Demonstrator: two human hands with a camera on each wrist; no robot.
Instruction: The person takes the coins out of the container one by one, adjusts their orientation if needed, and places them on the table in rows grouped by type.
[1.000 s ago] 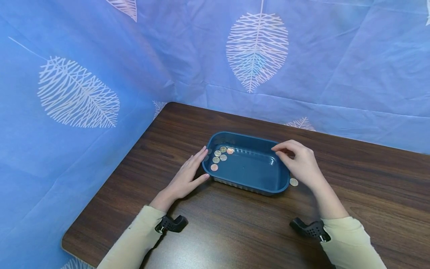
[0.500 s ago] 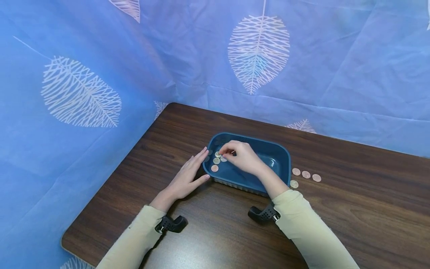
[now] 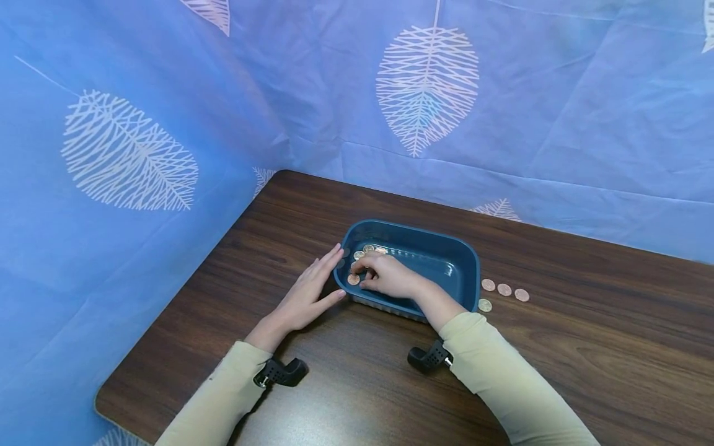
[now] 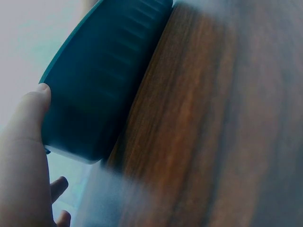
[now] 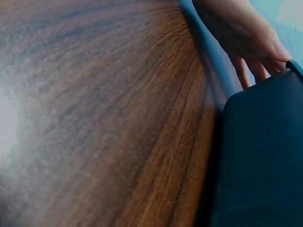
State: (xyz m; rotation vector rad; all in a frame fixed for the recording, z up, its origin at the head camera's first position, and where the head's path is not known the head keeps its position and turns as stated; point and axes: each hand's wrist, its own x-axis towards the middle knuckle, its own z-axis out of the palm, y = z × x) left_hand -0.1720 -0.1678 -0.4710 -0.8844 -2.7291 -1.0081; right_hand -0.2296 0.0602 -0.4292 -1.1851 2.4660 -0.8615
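Observation:
A dark blue rectangular tray stands on the table with several coins at its left end. My left hand rests against that end, fingers straight, with the thumb at the near corner; in the left wrist view the thumb touches the rim. My right hand reaches into the tray with bent fingers and the thumb apart from the index finger. Its fingertips are right beside a copper coin. A gold coin and another copper coin lie behind it; the hand hides other coins.
On the table right of the tray lie three copper coins in a row and a gold coin close to the tray's wall. The brown wooden table meets a blue leaf-patterned cloth at the back and left.
My right hand has moved left from the tray's right end to the coins, then slightly nearer to the front left corner. Coins on the table came into view. My left hand has stayed put.

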